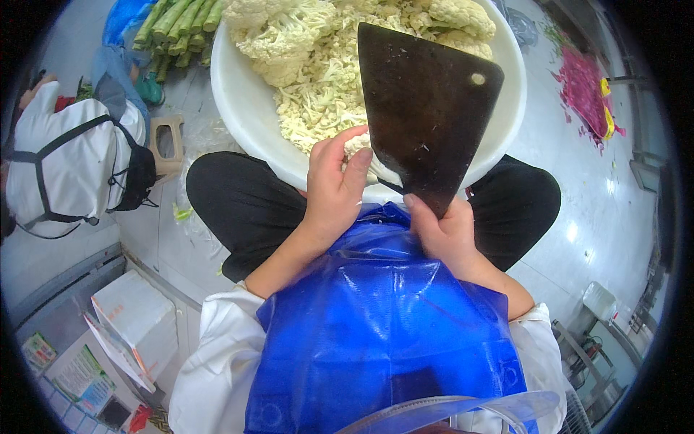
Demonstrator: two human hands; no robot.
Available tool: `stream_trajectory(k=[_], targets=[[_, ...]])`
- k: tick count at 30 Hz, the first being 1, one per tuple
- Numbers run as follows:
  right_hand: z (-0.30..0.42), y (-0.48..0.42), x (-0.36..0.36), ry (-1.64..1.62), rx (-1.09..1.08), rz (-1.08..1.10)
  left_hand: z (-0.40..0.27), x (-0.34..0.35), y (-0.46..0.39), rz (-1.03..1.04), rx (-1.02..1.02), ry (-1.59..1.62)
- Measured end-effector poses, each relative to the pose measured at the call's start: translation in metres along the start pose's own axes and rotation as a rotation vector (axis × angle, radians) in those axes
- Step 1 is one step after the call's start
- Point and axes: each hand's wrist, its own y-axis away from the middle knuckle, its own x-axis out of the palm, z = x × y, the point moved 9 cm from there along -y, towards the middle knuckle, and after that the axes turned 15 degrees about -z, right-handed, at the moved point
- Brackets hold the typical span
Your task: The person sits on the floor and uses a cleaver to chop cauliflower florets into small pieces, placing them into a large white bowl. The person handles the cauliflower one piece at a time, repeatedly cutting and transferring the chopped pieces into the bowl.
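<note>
My left hand (340, 182) holds a piece of cauliflower (358, 144) between thumb and fingers, over the near rim of a large white basin (238, 108). The broad blade of the cleaver partly covers that piece. In my right hand (445, 225) is this dark cleaver (428, 103), gripped low near its handle, with its blade raised over the basin and a hole in its far corner. Heads of cauliflower (290, 46) and many cut florets (320, 111) lie in the basin. It stands between my knees, in front of my blue apron (390, 304).
A person in a white top (76, 163) bends at the left, beside a beige plastic stool (166, 142). Green stalks (176, 27) are stacked at the upper left. Purple-red shreds (583, 92) lie on the right floor. White foam boxes (135, 320) stand lower left.
</note>
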Motion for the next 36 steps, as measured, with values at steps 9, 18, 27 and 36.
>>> stream_trajectory(k=[9, 18, 27, 36], targets=[[0.015, -0.012, 0.008, -0.052, -0.295, 0.035, 0.021, 0.013, 0.005, 0.128, -0.45, 0.304], [0.015, -0.022, -0.032, -0.243, -0.017, -0.116, 0.034, 0.011, 0.003, 0.115, -0.556, 0.439], [0.025, 0.002, -0.041, -0.16, -0.218, 0.035, 0.02, -0.008, -0.008, 0.003, -0.519, 0.399], [0.034, 0.002, -0.037, -0.211, -0.236, 0.014, 0.024, -0.015, -0.012, -0.117, -0.475, 0.289]])
